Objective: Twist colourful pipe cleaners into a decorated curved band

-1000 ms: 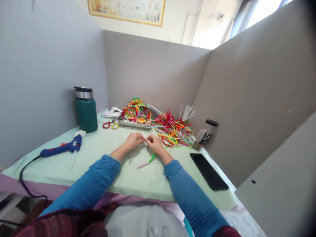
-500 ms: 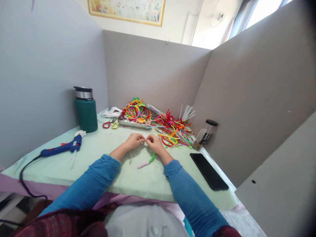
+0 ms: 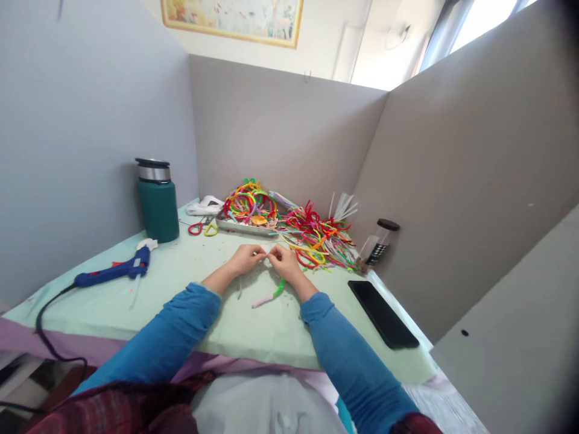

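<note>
Past the right hand [image 3: 283, 264], the bottle's [image 3: 382, 235] lettering [image 3: 377, 254] is illegible.

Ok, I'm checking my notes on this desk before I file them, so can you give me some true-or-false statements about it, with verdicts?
1. The left hand and right hand are close together above the table. True.
2. The black phone lies to the left of both hands. False: it lies to their right.
3. The blue glue gun is nearer the left hand than the right. True.
4. The green bottle lies on its side. False: it stands upright.
5. A green and pink strip shows just below the right hand. True.
</note>
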A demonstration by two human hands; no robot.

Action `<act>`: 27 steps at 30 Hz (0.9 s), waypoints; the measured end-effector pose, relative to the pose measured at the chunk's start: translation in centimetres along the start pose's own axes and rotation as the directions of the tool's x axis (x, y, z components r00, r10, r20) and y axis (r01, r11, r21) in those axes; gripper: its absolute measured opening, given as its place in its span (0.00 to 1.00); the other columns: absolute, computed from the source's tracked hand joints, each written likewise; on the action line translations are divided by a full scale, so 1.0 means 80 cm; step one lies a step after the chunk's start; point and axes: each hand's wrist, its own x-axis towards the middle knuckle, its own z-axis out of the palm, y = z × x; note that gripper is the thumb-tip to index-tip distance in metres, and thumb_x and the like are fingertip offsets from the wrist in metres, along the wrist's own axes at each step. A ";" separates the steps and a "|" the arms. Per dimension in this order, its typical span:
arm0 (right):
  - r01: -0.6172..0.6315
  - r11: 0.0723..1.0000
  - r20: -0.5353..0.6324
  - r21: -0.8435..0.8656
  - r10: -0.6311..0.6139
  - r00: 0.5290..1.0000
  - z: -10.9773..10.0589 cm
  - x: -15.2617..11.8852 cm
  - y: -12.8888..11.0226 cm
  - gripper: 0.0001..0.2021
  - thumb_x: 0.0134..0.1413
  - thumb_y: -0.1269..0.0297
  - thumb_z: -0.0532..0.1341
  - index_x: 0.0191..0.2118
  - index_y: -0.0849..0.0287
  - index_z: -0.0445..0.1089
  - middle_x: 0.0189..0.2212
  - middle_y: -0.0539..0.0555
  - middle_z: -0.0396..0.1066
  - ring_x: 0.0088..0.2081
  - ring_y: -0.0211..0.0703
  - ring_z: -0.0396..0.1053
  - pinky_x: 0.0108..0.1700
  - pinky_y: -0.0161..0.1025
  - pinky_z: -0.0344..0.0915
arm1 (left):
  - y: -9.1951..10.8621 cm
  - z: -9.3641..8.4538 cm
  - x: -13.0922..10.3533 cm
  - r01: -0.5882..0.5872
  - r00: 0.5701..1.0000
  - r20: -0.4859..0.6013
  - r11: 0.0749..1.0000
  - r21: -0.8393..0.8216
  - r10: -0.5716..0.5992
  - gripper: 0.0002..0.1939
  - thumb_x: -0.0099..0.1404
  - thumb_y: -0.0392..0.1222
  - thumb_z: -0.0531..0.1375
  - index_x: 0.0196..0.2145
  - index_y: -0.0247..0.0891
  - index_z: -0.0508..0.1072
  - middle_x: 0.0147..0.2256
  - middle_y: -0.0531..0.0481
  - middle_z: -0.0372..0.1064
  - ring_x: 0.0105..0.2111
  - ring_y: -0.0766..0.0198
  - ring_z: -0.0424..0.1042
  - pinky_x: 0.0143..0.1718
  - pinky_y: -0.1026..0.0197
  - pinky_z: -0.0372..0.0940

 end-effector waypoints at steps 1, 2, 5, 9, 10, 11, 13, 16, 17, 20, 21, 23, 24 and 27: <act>0.000 1.000 0.000 0.005 0.000 1.000 0.000 0.000 0.000 0.06 0.47 0.64 0.54 0.27 0.59 0.65 0.21 0.47 0.66 0.24 0.34 0.61 0.27 0.31 0.55 | 0.000 0.000 0.000 0.002 1.000 0.000 1.000 0.002 -0.002 0.15 0.57 0.46 0.54 0.32 0.34 0.76 0.28 0.49 0.73 0.28 0.65 0.67 0.31 0.65 0.57; 0.000 1.000 0.000 0.010 0.000 1.000 0.000 0.000 0.000 0.06 0.47 0.64 0.54 0.27 0.59 0.65 0.21 0.47 0.66 0.24 0.34 0.61 0.27 0.31 0.55 | 0.001 0.000 0.000 0.002 1.000 -0.002 1.000 0.002 -0.002 0.15 0.57 0.46 0.54 0.32 0.34 0.76 0.28 0.49 0.73 0.28 0.65 0.66 0.31 0.65 0.57; 0.004 1.000 -0.010 0.026 -0.003 1.000 0.000 0.000 0.000 0.06 0.47 0.64 0.54 0.28 0.59 0.65 0.21 0.47 0.66 0.24 0.34 0.61 0.28 0.31 0.56 | 0.001 0.000 0.000 -0.002 1.000 -0.022 1.000 -0.013 0.001 0.15 0.57 0.46 0.54 0.31 0.34 0.76 0.28 0.49 0.73 0.28 0.65 0.66 0.31 0.65 0.57; 0.005 1.000 -0.022 0.029 -0.004 1.000 0.000 0.000 -0.001 0.06 0.48 0.63 0.54 0.28 0.59 0.65 0.21 0.47 0.65 0.24 0.34 0.62 0.28 0.31 0.56 | 0.000 0.000 0.000 -0.015 0.999 -0.033 0.999 -0.045 0.014 0.15 0.56 0.46 0.54 0.30 0.34 0.75 0.27 0.50 0.72 0.27 0.66 0.66 0.31 0.66 0.57; 0.004 1.000 -0.022 0.028 -0.004 1.000 0.000 0.000 -0.001 0.07 0.48 0.63 0.54 0.28 0.59 0.65 0.21 0.47 0.65 0.24 0.34 0.62 0.28 0.31 0.56 | -0.001 0.000 0.000 -0.018 0.999 -0.032 0.999 -0.051 0.017 0.15 0.56 0.47 0.54 0.30 0.34 0.75 0.27 0.50 0.72 0.27 0.66 0.66 0.31 0.66 0.57; 0.005 1.000 -0.022 0.026 -0.004 1.000 0.000 -0.001 -0.001 0.07 0.48 0.63 0.54 0.28 0.59 0.65 0.21 0.47 0.65 0.24 0.34 0.62 0.28 0.31 0.56 | -0.001 0.000 0.000 -0.018 0.999 -0.032 0.998 -0.056 0.016 0.15 0.56 0.47 0.54 0.29 0.34 0.75 0.27 0.50 0.72 0.27 0.66 0.66 0.31 0.66 0.56; 0.007 1.000 -0.019 0.029 -0.007 1.000 0.000 -0.001 -0.002 0.07 0.48 0.62 0.54 0.29 0.60 0.65 0.21 0.47 0.65 0.24 0.34 0.62 0.28 0.32 0.56 | -0.001 -0.001 0.001 -0.011 1.000 -0.029 0.998 -0.068 0.009 0.15 0.56 0.47 0.53 0.27 0.33 0.75 0.25 0.50 0.71 0.26 0.66 0.65 0.30 0.66 0.56; 0.011 0.999 -0.017 0.039 -0.011 1.000 0.000 -0.001 -0.001 0.07 0.48 0.62 0.54 0.28 0.59 0.65 0.21 0.47 0.65 0.24 0.34 0.62 0.28 0.31 0.56 | -0.001 -0.001 0.001 0.009 1.000 -0.011 0.996 -0.089 -0.010 0.16 0.55 0.48 0.54 0.25 0.33 0.74 0.22 0.51 0.69 0.25 0.67 0.63 0.28 0.66 0.55; 0.012 0.999 -0.020 0.039 -0.011 1.000 0.000 -0.001 -0.001 0.07 0.48 0.62 0.54 0.28 0.59 0.65 0.21 0.47 0.65 0.24 0.34 0.62 0.28 0.31 0.56 | -0.001 -0.001 0.001 0.015 1.000 -0.003 0.995 -0.101 -0.015 0.16 0.55 0.48 0.53 0.25 0.33 0.74 0.22 0.51 0.68 0.25 0.67 0.62 0.28 0.66 0.55; 0.012 0.999 -0.021 0.038 -0.011 1.000 0.000 -0.001 -0.001 0.06 0.48 0.63 0.54 0.28 0.59 0.65 0.21 0.47 0.65 0.24 0.34 0.62 0.27 0.31 0.55 | -0.003 0.000 0.003 0.028 0.999 0.019 0.988 -0.149 -0.026 0.17 0.55 0.49 0.53 0.24 0.32 0.73 0.21 0.52 0.67 0.24 0.67 0.61 0.27 0.66 0.55; 0.012 0.999 -0.017 0.036 -0.011 1.000 0.000 -0.001 -0.001 0.06 0.48 0.63 0.54 0.28 0.59 0.65 0.21 0.47 0.65 0.24 0.34 0.62 0.27 0.31 0.55 | -0.004 0.001 0.003 0.031 0.999 0.028 0.985 -0.168 -0.027 0.17 0.55 0.49 0.53 0.24 0.32 0.73 0.21 0.52 0.66 0.24 0.67 0.61 0.27 0.66 0.54; 0.012 0.999 -0.013 0.030 -0.011 1.000 0.000 -0.001 -0.001 0.06 0.48 0.64 0.54 0.28 0.59 0.65 0.21 0.47 0.65 0.24 0.34 0.62 0.28 0.31 0.55 | -0.006 0.003 0.003 0.042 0.998 0.046 0.980 -0.196 -0.034 0.17 0.54 0.50 0.53 0.24 0.32 0.72 0.20 0.52 0.65 0.23 0.68 0.60 0.26 0.66 0.54; 0.013 1.000 -0.010 0.025 -0.012 1.000 0.000 -0.001 -0.002 0.06 0.47 0.64 0.54 0.28 0.59 0.65 0.21 0.47 0.65 0.24 0.34 0.62 0.28 0.31 0.55 | -0.006 0.003 0.003 0.051 0.998 0.052 0.979 -0.200 -0.041 0.17 0.54 0.50 0.53 0.24 0.32 0.72 0.20 0.52 0.65 0.22 0.68 0.60 0.25 0.66 0.54; 0.011 1.000 -0.002 0.012 -0.011 1.000 -0.001 -0.002 -0.002 0.06 0.47 0.64 0.54 0.27 0.59 0.65 0.21 0.47 0.65 0.24 0.34 0.62 0.28 0.31 0.55 | -0.002 0.001 0.001 0.076 0.996 0.062 0.981 -0.179 -0.066 0.17 0.53 0.49 0.53 0.23 0.32 0.71 0.19 0.53 0.64 0.22 0.68 0.59 0.25 0.65 0.53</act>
